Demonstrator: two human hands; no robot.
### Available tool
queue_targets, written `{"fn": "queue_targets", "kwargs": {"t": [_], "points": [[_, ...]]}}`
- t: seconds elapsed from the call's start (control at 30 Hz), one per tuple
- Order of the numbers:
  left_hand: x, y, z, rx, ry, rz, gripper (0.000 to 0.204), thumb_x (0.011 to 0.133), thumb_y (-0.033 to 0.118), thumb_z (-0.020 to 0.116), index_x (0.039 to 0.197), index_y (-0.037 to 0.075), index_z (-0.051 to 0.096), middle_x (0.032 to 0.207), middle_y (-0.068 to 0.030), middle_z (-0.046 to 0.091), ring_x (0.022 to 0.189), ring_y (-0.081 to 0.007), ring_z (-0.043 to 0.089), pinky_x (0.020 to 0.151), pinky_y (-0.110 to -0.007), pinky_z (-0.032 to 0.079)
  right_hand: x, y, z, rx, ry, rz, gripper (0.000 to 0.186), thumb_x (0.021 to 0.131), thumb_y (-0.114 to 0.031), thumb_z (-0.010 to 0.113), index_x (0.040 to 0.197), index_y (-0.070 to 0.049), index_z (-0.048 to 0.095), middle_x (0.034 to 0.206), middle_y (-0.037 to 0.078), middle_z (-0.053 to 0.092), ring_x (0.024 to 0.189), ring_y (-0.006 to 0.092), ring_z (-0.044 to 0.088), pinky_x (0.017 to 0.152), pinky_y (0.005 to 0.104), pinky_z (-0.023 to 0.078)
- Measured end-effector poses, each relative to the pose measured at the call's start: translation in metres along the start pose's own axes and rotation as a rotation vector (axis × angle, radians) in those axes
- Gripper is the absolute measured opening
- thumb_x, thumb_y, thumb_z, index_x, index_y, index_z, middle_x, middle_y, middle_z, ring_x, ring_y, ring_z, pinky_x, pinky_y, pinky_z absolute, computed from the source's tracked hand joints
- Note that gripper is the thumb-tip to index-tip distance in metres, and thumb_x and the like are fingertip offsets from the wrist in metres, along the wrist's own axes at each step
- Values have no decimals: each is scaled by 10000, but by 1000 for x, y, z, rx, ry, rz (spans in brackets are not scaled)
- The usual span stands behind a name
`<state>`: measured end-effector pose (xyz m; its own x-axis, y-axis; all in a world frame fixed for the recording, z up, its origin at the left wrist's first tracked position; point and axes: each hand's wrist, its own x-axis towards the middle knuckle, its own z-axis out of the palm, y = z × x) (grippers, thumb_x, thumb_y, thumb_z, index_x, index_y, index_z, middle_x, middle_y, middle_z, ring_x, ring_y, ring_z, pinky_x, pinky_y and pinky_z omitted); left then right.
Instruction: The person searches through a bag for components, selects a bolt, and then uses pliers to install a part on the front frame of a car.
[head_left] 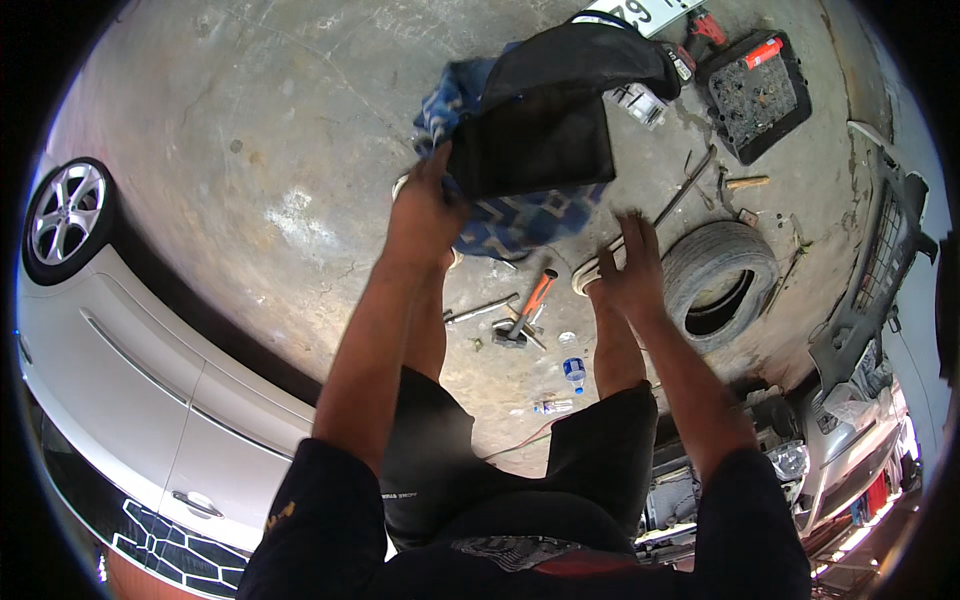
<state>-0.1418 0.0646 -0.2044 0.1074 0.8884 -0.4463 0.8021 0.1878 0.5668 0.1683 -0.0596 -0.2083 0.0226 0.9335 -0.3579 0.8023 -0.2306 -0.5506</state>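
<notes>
Clearly, at the far left a white car (190,370) stood with its silver-spoked, black-tyred wheel (68,212) on the grey concrete floor (290,120). To the right of it the left hand (428,212), slightly blurred, was closed on the left edge of a blue patterned fabric bag (535,218) with a black interior. The bag lay ahead of the person's feet, its mouth gaping toward the camera and a rounded black flap (575,62) rising at its far side. Nearer the body, a slender metal rod (482,308) rested just beside a dark-headed hammer with an orange and black handle (537,295), and a clear plastic bottle with a blue label (573,373) was near the person's right leg. The right hand (632,262) was empty, its fingers loosely extended, apart from the bag and above the right foot. A long metal bar (688,187) slanted beyond it, near a worn grey rubber tyre (715,240) that lay on its side. Farther off sat a red and black power tool (708,28), and just beside that a black rectangular tray (748,152) held small debris and a red object (763,53). At the far right was a detached dark grey car bumper (868,280).
</notes>
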Motion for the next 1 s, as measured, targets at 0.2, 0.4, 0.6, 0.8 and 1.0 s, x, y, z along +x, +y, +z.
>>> {"fn": "queue_targets", "kwargs": {"t": [0.2,0.4,0.6,0.8,1.0], "points": [[-25,-28,45,-162,-80,-162,800,740,190,761,1485,61,500,1347,-367,542,1218,-478,599,1017,-487,516,166,8,81,5,-156,832,975,760,-401,839,1528,-29,365,1466,318,487,1279,521,540,1042,531,493],[35,-72,46,224,243,-127,959,645,441,928,1463,128,537,1476,-425,338,1305,-640,434,1042,-587,481,162,-13,58,27,-281,387,374,816,-208,653,1120,8,694,1067,302,710,1031,434,698,925,478,547],[117,-112,84,60,7,-384,699,744,514,854,1260,73,687,1291,-298,635,1191,-428,635,988,-476,530,146,-28,18,20,-209,260,330,830,-199,648,1078,19,669,1051,314,697,1068,463,670,899,515,545],[123,-97,67,-27,407,-265,485,876,500,751,1037,43,777,943,-202,764,929,-386,744,829,-445,571,163,-35,-7,-443,-271,249,476,885,-196,641,1320,-12,582,1119,282,700,1091,415,672,988,477,517],[105,-96,64,-56,455,-171,439,929,485,703,1043,66,769,894,-200,756,881,-392,741,776,-424,575,168,-66,48,-489,-159,-530,531,848,-123,663,1367,-55,575,1407,230,574,1333,350,541,1082,446,473]]}}
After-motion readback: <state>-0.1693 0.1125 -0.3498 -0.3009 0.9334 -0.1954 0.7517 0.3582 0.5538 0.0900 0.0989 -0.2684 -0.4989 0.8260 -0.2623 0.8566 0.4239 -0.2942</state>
